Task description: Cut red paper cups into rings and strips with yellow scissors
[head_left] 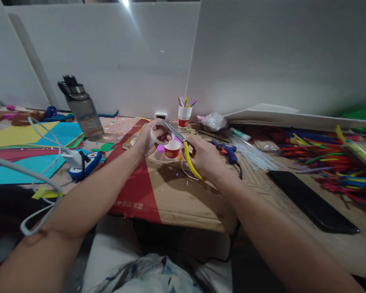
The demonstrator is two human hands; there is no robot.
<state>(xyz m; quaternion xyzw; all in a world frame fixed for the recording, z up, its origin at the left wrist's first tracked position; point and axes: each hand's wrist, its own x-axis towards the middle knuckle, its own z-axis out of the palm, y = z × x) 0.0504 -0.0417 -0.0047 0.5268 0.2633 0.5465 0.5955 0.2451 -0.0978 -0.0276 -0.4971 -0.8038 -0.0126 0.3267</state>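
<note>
Near the middle of the view my left hand (151, 138) is closed on a white paper ring (154, 134), which looks like a thin curved band. My right hand (203, 156) grips yellow-handled scissors (189, 160), their metal blades pointing up and left to the ring's upper edge. Whether the blades touch the ring is hard to tell. Just below and between the hands, a red and white paper cup (172, 150) stands on the cardboard (183, 199), with purple pieces behind it.
A grey bottle (85, 110) and a blue power strip (84, 166) stand left, near coloured sheets (24, 167). Behind are stacked cups (184, 114) holding pens. A glue gun (230, 152), black phone (311, 199) and colourful pipe cleaners (311, 150) lie right.
</note>
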